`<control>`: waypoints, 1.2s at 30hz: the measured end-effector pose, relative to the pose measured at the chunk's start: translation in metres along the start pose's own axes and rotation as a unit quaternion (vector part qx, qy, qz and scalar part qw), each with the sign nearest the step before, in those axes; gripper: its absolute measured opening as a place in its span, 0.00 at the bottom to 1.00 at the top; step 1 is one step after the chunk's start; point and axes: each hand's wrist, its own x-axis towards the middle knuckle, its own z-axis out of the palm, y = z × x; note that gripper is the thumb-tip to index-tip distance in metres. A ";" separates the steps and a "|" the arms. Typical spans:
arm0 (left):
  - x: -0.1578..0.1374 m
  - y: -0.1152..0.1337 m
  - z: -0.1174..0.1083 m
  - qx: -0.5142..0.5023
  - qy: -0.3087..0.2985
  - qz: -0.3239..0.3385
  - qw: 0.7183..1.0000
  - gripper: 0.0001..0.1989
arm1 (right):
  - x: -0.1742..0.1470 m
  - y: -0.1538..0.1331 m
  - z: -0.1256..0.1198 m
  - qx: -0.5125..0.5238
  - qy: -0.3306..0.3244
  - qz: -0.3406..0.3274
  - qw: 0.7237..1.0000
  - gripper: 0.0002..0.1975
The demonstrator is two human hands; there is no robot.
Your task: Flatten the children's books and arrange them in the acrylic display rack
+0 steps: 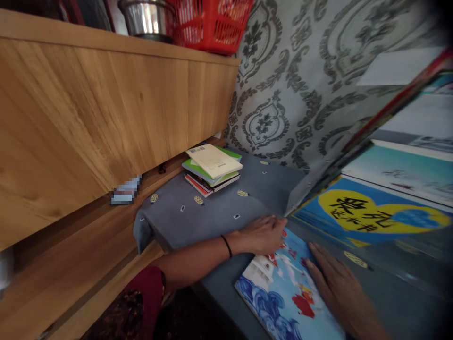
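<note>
At the left of your desk (205, 226) sits a stack of flat paper books (219, 163), cream cover uppermost. Your left hand (264, 236) bends its fingers at the far edge of the glossy blue book (279, 307); whether they pinch it, I cannot tell. That wave-printed book lies between your hands; your right hand (339, 288) rests along its right side, fingers straight, not gripping. Further right is a blue panel (375, 212) with a yellow heart. Grey-blue pineapple-print cloth (262, 189) covers the surface. Around you: grained wooden cabinet (106, 118), shiny round pot (150, 19), slatted red plastic basket (214, 28), scroll-patterned wallpaper (283, 85).
</note>
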 end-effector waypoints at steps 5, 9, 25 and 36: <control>-0.001 -0.002 0.008 -0.001 0.024 -0.011 1.000 0.26 | -0.013 -0.005 -0.015 0.010 -0.018 0.059 0.998 0.30; -0.005 0.005 0.006 0.009 0.033 -0.031 0.999 0.25 | -0.011 -0.016 -0.026 0.024 -0.043 0.083 0.995 0.29; -0.003 0.000 0.008 -0.462 0.109 -0.192 0.859 0.27 | 0.002 -0.059 -0.073 0.044 -0.123 0.166 0.977 0.28; -0.054 0.028 0.004 -0.678 -0.027 -0.278 0.680 0.42 | 0.000 -0.063 -0.086 0.069 -0.108 0.185 0.974 0.27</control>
